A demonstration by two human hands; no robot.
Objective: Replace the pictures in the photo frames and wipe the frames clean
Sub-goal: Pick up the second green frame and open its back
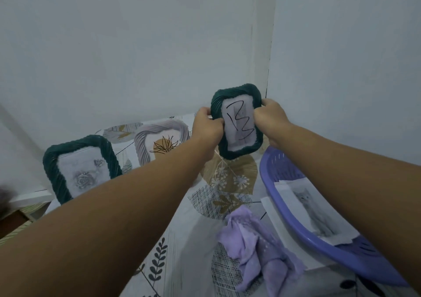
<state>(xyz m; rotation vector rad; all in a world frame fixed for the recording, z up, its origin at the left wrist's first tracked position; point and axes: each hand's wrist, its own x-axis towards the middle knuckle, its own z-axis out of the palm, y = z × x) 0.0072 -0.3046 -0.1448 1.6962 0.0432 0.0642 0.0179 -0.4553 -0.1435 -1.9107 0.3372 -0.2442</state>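
Three photo frames are seen above a desk [200, 239] covered with a leaf-patterned cloth. One dark green frame [237, 121] is held up in the air, upright and slightly tilted, near the corner of the pale walls. It is gripped at its left edge by the left hand [206, 126], whose fingers are curled round the rim with the thumb pressed near the paper. Its right edge is gripped by the right hand [271, 120], fingers likewise curled round the rim. A white paper with a black scribble [239, 123] is shown in the opening of the held frame; a faint grey picture is seen through it.

A second dark green frame [79, 167] is stood at the left of the desk, leaning back, with a grey rose picture [85, 176] in it. Just beside it, to its right, a pale lilac frame [159, 142] is stood, partly hidden by the left forearm; the patterned cloth is seen through its opening.

A crumpled lilac cloth [255, 251] is laid on the desk near the front. To its right, a purple plastic basket [284, 167] is placed, and a printed cat picture [316, 214] is rested across its rim and inside it.
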